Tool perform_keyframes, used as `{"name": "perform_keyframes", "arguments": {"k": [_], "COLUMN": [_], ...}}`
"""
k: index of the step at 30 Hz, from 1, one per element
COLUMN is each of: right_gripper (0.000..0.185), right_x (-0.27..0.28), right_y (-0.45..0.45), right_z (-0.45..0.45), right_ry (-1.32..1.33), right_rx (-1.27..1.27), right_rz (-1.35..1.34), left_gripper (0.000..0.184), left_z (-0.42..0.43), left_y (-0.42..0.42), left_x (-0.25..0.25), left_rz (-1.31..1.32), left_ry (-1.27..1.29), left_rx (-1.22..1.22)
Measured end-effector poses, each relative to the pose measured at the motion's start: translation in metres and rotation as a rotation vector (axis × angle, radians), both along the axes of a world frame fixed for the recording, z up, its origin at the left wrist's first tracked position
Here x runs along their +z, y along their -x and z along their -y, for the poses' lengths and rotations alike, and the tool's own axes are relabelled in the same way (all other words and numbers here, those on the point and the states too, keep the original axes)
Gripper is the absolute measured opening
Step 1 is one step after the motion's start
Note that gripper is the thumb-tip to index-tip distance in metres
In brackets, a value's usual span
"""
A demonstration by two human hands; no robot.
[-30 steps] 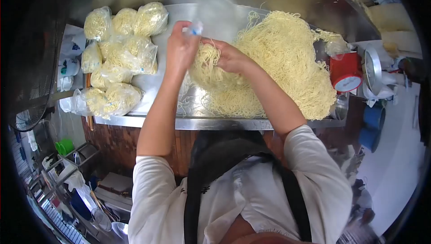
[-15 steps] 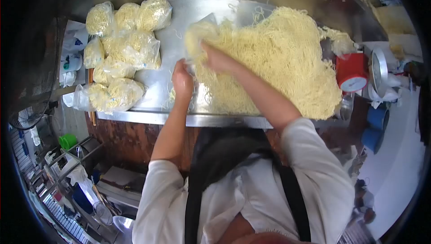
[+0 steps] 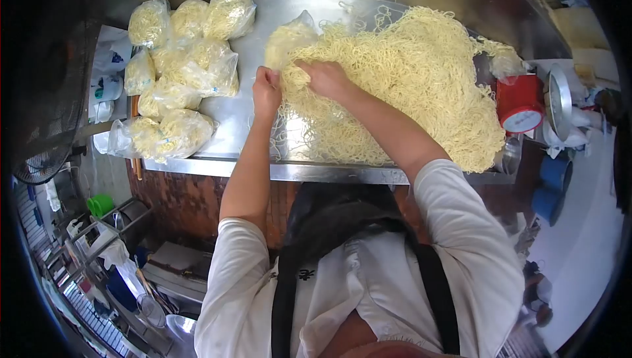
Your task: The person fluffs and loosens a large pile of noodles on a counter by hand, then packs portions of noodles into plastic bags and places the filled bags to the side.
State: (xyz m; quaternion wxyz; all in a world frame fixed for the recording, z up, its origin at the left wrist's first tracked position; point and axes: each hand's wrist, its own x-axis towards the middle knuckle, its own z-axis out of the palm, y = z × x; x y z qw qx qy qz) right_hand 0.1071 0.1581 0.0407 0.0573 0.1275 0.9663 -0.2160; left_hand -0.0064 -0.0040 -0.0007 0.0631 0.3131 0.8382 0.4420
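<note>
A clear plastic bag (image 3: 289, 38) with noodles in it lies at the left edge of a large heap of pale yellow noodles (image 3: 421, 88). My left hand (image 3: 266, 88) is closed, pinching the near edge of the bag. Beside it, my right hand (image 3: 327, 81) has its fingers curled on noodles at the bag's mouth. Where bag and heap meet, loose strands hide the bag's opening. Stray noodles trail over the metal tabletop (image 3: 230, 127) below my hands.
Several filled noodle bags (image 3: 187, 61) are piled at the table's left. At the right stand a red scale (image 3: 519, 102) and a round metal pan (image 3: 558, 104); a smaller plastic bag (image 3: 505, 65) lies behind them. A fan (image 3: 43, 164) is at far left.
The bag, blurred by motion before, now lies still by the heap. My left hand has moved slightly up toward it. My right hand has shifted a little right and up, fingers now on noodles.
</note>
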Motion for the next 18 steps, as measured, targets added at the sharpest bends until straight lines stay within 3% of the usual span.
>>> {"name": "perform_keyframes", "arguments": {"k": [1,2,3,4,6,8,11,13,14,16,18], "right_gripper": [0.06,0.058,0.057,0.052,0.049,0.048,0.046,0.048,0.048,0.054,0.069], "right_x": [0.004,-0.002,-0.012,0.001,0.027,0.028,-0.012,-0.01,0.01,0.018,0.012], "right_y": [0.0,0.006,0.018,0.022,0.026,0.016,0.01,-0.028,-0.057,-0.085,-0.096], "right_z": [0.0,-0.004,-0.012,-0.011,-0.002,0.016,0.015,0.024,0.015,0.01,0.011], "right_ry": [0.016,0.29,0.564,0.864,1.377,1.569,1.161,0.572,0.46,0.255,0.065], "right_rx": [-0.003,-0.074,-0.148,-0.328,-0.671,-0.762,-0.394,0.073,0.07,0.006,-0.121], "right_rz": [0.032,-0.02,-0.074,-0.072,-0.139,-0.109,0.143,-0.112,-0.149,-0.108,0.044], "left_gripper": [0.015,0.013,0.009,0.009,0.014,0.013,0.007,0.009,0.036,0.071,0.093], "left_z": [-0.003,-0.007,-0.011,-0.015,-0.022,-0.025,-0.014,0.011,0.014,0.009,-0.011], "left_y": [-0.005,-0.013,-0.028,-0.05,-0.094,-0.1,-0.061,-0.013,0.004,0.006,-0.016], "left_x": [0.02,0.04,0.061,0.092,0.127,0.143,0.128,0.119,0.134,0.106,0.068], "left_rz": [0.122,0.242,0.135,0.118,0.143,0.4,0.632,0.549,0.27,-0.306,-0.332], "left_ry": [0.014,0.027,-0.083,0.012,-0.046,-0.065,-0.246,-0.086,0.219,0.377,0.568], "left_rx": [-0.031,-0.064,-0.194,-0.296,-0.38,-0.398,-0.407,-0.469,-0.479,-0.52,-0.757]}}
